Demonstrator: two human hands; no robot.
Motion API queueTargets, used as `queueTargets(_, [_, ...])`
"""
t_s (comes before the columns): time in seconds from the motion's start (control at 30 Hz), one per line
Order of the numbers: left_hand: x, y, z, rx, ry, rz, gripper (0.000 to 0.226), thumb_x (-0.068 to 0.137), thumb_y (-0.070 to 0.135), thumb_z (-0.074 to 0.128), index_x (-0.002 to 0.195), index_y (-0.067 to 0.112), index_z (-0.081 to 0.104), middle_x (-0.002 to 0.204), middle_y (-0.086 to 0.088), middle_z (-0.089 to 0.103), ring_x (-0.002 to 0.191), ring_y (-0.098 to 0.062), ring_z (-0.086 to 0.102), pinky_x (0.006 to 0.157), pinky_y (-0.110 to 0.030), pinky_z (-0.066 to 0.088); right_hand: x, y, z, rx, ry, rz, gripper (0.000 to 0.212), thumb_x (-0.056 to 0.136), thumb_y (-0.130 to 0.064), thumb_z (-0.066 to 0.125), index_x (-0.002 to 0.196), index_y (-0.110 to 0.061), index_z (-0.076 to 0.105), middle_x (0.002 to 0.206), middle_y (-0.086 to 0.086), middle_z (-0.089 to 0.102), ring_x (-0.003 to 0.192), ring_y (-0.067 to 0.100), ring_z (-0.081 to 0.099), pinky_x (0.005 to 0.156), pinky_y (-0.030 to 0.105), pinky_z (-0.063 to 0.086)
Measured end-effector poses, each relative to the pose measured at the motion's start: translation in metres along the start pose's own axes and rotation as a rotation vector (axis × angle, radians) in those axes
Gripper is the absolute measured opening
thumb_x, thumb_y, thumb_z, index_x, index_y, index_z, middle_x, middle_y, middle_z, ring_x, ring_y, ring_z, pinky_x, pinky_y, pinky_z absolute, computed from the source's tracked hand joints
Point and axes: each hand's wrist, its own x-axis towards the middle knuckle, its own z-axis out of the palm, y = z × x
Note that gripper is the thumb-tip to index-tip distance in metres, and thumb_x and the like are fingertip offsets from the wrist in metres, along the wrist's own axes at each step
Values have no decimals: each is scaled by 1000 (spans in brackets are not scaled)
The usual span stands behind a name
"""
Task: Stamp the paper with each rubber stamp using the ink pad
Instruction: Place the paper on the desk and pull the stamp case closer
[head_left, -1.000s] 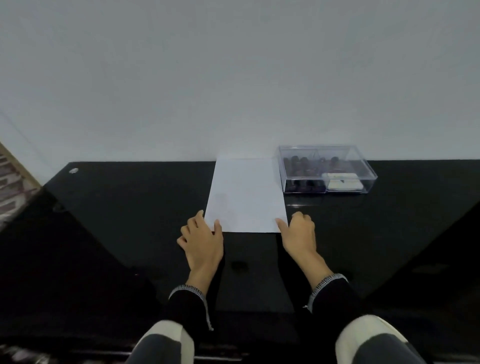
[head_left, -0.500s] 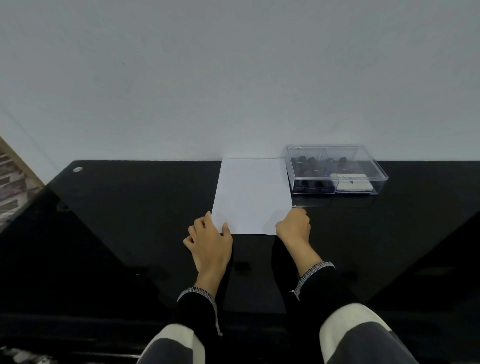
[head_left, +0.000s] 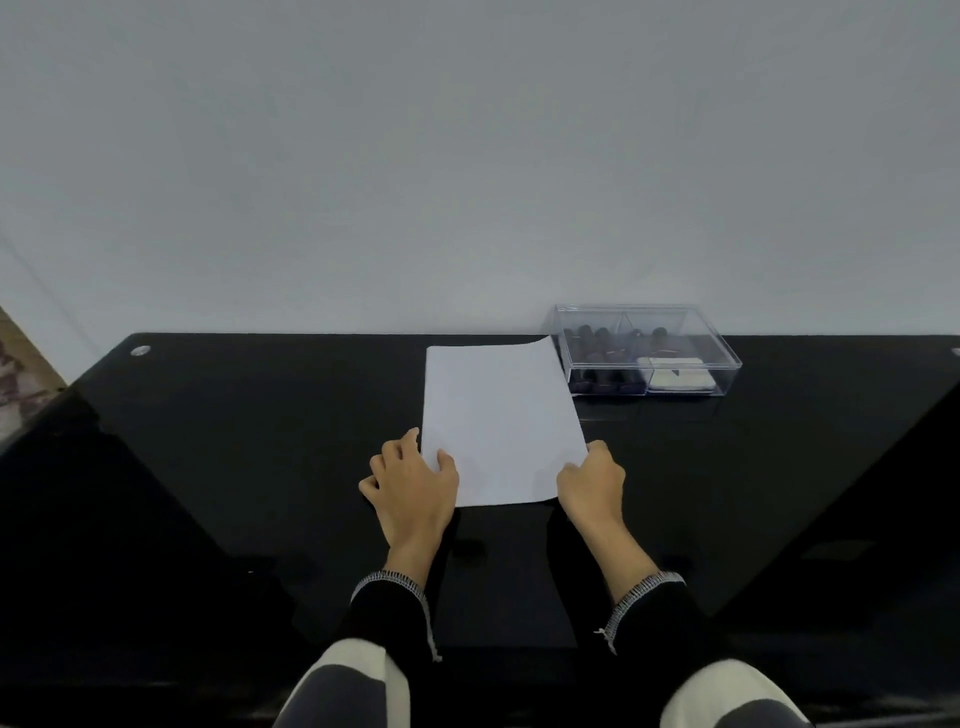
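A blank white sheet of paper lies on the black table, its far right corner lifted and curled beside the box. My left hand pinches the sheet's near left corner, thumb on top. My right hand grips the near right corner with curled fingers. A clear plastic box with its lid on stands at the back right. Inside it are several dark rubber stamps on the left and a white ink pad on the right.
A pale wall rises directly behind the table's far edge. A small round metal fitting sits at the table's far left corner. Patterned floor shows beyond the table's left edge.
Both hands have taken hold of the sheet's near corners and drawn it toward me and slightly askew. Its far right corner has lifted off the table.
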Motion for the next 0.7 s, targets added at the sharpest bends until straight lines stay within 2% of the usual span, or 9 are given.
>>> queueTargets(0.07, [0, 1, -1, -23, 3, 5, 48, 92, 40, 47, 136, 22, 45, 130, 0, 50, 117, -20, 42, 98, -40, 28, -8, 6, -7, -106, -15, -17, 15, 90, -1, 47, 104, -5, 50, 98, 8, 56, 75, 18, 55, 62, 31, 49])
queueTargets(0.17, [0, 0, -2, -68, 3, 4, 43, 91, 38, 49, 132, 23, 47, 128, -1, 53, 116, -21, 45, 99, -42, 27, -18, 11, -16, -218, -21, -39, 14, 87, -2, 50, 100, -6, 52, 97, 8, 57, 74, 17, 52, 52, 26, 40])
queueTargets(0.3, [-2, -2, -5, -154, -5, 21, 40, 90, 32, 53, 129, 24, 50, 127, 0, 54, 112, -18, 48, 100, -41, 25, -26, 19, -28, -275, -88, -45, 9, 85, 0, 49, 92, -6, 49, 98, 9, 54, 78, 22, 53, 58, 28, 40])
queueTargets(0.4, [-4, -5, -7, -213, -28, 45, 37, 89, 29, 56, 126, 25, 53, 129, 2, 53, 111, -15, 48, 102, -40, 22, -32, 27, -34, -294, -122, -45, 10, 85, 0, 49, 94, -5, 51, 97, 9, 56, 77, 21, 56, 60, 30, 48])
queueTargets(0.7, [-3, -14, -20, -244, -196, 97, 34, 90, 29, 62, 123, 24, 56, 137, 3, 46, 125, -15, 41, 104, -33, 14, -47, 40, -45, -317, -203, -124, 21, 84, 1, 53, 102, -10, 52, 97, 4, 57, 79, 19, 58, 63, 28, 50])
